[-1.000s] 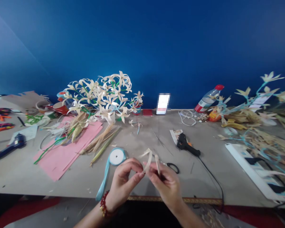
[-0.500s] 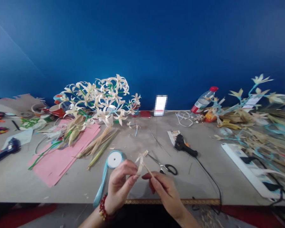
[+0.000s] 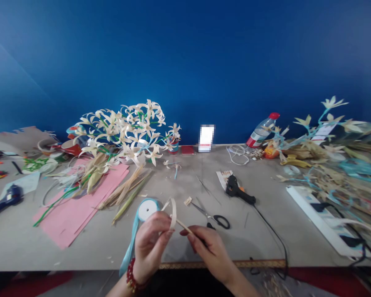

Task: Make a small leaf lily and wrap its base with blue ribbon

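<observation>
Table stretches grey below a blue wall; at lower centre, left hand pinches a curled pale strip, right hand grips a thin stick, fingers nearly closed on both

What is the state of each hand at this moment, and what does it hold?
Left hand: closed, pinching a pale curved strip between thumb and fingers.
Right hand: closed, pinching a thin pale stick.

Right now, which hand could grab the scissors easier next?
Right, probably: the right hand holds a thin stick but sits near the scissors; the left hand is farther, pinching a pale strip.
</observation>
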`<state>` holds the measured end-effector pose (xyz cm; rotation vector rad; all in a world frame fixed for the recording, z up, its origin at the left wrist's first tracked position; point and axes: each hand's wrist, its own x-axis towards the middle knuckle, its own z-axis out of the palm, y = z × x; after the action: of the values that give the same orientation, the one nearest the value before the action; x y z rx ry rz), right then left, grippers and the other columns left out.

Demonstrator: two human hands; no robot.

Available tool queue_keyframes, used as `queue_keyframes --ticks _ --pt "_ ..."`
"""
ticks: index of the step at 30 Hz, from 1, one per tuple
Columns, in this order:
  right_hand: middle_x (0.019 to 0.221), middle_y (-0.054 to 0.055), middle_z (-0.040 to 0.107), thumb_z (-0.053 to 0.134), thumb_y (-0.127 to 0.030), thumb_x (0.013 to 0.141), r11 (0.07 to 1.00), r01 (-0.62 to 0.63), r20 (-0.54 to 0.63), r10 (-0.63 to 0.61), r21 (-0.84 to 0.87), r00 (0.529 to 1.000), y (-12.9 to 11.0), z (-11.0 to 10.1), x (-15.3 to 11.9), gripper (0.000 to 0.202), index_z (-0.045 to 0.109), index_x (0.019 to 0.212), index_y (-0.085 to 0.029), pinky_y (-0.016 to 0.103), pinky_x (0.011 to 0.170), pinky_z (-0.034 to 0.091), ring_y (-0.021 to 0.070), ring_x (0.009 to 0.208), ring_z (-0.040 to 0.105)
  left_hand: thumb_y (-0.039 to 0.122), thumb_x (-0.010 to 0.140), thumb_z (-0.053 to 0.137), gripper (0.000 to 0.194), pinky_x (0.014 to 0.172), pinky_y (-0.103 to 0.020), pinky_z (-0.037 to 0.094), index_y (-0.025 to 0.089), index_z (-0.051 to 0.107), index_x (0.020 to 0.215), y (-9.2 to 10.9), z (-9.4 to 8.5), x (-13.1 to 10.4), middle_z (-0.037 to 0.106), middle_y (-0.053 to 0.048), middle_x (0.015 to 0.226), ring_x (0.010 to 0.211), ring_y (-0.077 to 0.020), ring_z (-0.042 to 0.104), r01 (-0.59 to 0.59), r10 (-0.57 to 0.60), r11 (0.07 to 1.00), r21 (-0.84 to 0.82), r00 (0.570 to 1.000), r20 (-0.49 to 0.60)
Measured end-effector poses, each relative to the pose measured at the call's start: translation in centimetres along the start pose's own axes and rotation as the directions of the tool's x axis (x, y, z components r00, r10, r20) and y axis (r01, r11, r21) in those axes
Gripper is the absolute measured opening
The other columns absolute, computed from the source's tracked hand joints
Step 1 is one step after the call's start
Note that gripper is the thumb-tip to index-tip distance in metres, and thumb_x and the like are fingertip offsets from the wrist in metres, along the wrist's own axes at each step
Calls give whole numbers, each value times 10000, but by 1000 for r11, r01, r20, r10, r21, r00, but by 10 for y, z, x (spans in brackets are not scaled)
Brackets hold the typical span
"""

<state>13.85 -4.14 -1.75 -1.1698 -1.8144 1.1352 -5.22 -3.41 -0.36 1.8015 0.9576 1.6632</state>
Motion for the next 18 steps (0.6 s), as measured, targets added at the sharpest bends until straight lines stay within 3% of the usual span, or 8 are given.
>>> queue_keyframes --ticks 6,13,18 --pt "709 15 647 457 -381 1004 999 48 8 -48 26 999 -5 -2 1 328 710 939 -182 241 607 405 146 630 570 62 884 586 148 722 -308 488 188 657 912 8 5 7 684 -43 797 762 -175 628 101 -83 992 -74 973 217" --pt "723 39 671 437 -443 992 992 126 -32 -126 1 991 -13 -2 0 363 689 887 -202 267 640 428 186 667 603 49 875 587 159 742 -298 499 190 649 915 7 8 4 659 -51 829 825 -188 632 108 -87 992 -70 964 251" --pt "703 33 662 398 -455 1010 994 112 -1 -112 0 994 -11 -2 1 434 684 826 -187 257 632 418 169 661 599 65 889 580 145 777 -296 496 194 637 926 6 8 0 639 -57 897 863 -181 625 172 -147 984 -54 940 307"
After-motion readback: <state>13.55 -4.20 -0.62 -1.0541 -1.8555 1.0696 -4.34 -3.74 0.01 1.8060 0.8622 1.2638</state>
